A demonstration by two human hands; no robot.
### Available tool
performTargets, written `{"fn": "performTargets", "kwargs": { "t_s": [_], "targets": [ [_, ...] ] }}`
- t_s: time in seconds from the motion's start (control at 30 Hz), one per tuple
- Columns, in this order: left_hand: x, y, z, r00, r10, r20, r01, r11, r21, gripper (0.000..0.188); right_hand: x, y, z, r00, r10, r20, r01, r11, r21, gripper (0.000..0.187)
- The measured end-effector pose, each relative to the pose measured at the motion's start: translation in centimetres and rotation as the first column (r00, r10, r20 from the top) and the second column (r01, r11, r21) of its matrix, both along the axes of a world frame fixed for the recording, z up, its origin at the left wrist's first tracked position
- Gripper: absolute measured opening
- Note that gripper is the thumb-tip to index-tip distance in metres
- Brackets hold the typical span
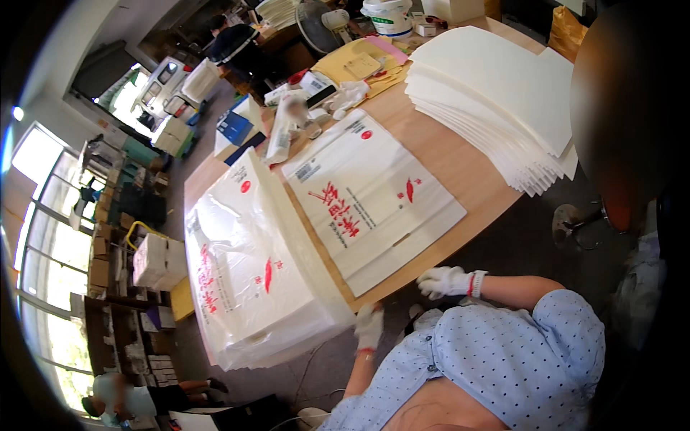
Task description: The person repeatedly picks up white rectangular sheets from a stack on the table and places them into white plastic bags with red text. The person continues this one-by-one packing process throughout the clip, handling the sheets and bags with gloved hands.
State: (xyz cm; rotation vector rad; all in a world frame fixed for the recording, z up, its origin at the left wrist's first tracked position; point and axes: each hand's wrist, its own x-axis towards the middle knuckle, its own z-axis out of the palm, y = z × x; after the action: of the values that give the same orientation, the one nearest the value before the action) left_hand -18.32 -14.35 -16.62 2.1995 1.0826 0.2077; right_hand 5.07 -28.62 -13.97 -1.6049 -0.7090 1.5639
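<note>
My left hand (369, 329) wears a white glove and hangs at the table's near edge, beside the corner of a stack of clear-wrapped white bags (237, 287) printed in red. Its fingers are blurred and partly hidden. My right hand (447, 282), in a white glove too, is just off the table edge with fingers loosely bent and apart; nothing shows in it. In front of both hands, a flat pile of white printed bags (402, 215) lies on the wooden table (438, 151). Neither hand visibly touches this pile.
A fanned stack of white sheets (496, 86) fills the table's far right. Yellow envelopes (352, 65), a blue box (234, 128), a white bucket (388, 18) and a fan (316, 27) are farther back. A stool (575, 223) stands at right; other people are in the background.
</note>
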Motion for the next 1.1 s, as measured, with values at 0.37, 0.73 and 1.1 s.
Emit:
{"fn": "performTargets", "kwargs": {
  "t_s": [0.37,0.73,1.1],
  "targets": [
    [17.7,7.7,-0.4,0.981,-0.181,-0.066,0.184,0.982,0.040,0.026,6.1,-6.9,-0.2,0.930,-0.363,0.059,0.364,0.931,-0.017,0.030],
    [21.0,11.3,1.9,0.885,-0.019,0.465,0.074,0.992,-0.100,0.029,6.1,13.4,-0.6,0.858,-0.482,-0.180,0.514,0.797,0.317,0.024],
    [22.7,13.6,13.2,0.829,0.066,0.555,0.055,0.979,-0.198,0.023,7.5,17.6,1.8,0.556,-0.510,0.656,-0.258,0.644,0.720,0.023]
  ]
}}
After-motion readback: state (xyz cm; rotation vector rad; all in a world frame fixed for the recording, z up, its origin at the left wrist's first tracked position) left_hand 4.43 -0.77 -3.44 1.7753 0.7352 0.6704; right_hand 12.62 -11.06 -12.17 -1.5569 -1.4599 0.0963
